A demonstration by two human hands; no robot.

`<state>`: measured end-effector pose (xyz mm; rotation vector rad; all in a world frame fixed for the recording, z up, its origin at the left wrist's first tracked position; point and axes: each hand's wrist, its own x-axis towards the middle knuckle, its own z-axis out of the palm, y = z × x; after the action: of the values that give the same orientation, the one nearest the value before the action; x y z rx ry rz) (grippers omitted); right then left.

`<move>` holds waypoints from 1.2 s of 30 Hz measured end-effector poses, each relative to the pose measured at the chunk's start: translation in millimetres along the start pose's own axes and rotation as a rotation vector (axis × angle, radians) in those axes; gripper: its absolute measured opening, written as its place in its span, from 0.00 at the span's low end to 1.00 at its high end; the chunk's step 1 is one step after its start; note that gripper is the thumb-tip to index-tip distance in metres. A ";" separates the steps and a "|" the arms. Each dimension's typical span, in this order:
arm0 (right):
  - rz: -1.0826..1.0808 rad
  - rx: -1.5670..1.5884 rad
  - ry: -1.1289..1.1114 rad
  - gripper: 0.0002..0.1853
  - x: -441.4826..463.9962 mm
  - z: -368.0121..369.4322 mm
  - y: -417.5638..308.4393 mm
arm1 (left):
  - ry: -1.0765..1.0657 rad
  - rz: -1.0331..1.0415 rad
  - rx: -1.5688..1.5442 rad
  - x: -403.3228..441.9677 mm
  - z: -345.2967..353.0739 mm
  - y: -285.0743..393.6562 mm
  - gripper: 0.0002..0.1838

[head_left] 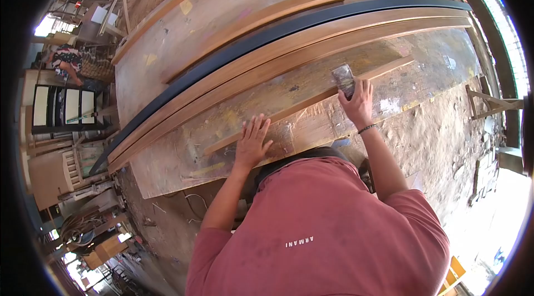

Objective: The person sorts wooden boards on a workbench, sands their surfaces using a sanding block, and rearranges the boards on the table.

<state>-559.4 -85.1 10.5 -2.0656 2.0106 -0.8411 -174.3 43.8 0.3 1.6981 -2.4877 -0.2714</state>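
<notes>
A narrow wooden strip [303, 105] lies lengthwise near the front edge of the worktable [150, 171]. My left hand [253, 143] rests flat on the strip's left part, fingers spread. My right hand [357, 101] holds a dark, worn block [344, 78] against the right part of the strip, fingers bent round its near end. The block's underside is hidden. Beyond the strip, two long brown mouldings [267, 76] lie side by side, with a long dark blue moulding [245, 51] along their far side.
Farther back on the table are a shorter wooden moulding [267, 17] and a long one [178, 4] at the far edge. A person [67, 62] is at the far left, near a dark frame with pale panels [72, 106]. A wooden trestle [495, 102] stands at right.
</notes>
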 end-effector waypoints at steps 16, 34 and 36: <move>0.114 -0.254 -0.009 0.34 -24.8 42.4 -48.2 | 0.198 -0.188 -0.221 -124.7 -15.2 -162.3 0.21; -0.018 -0.135 0.038 0.33 -88.2 57.3 -120.6 | 0.211 -0.156 -0.284 -126.5 4.9 -174.3 0.20; 0.088 -0.168 0.121 0.33 -84.6 66.1 -134.2 | 0.209 -0.128 -0.283 -122.1 2.5 -177.9 0.19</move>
<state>-406.0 -9.5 -6.4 -2.0370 2.2909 -0.8265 31.6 94.4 -39.5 1.6741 -2.0859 -0.4133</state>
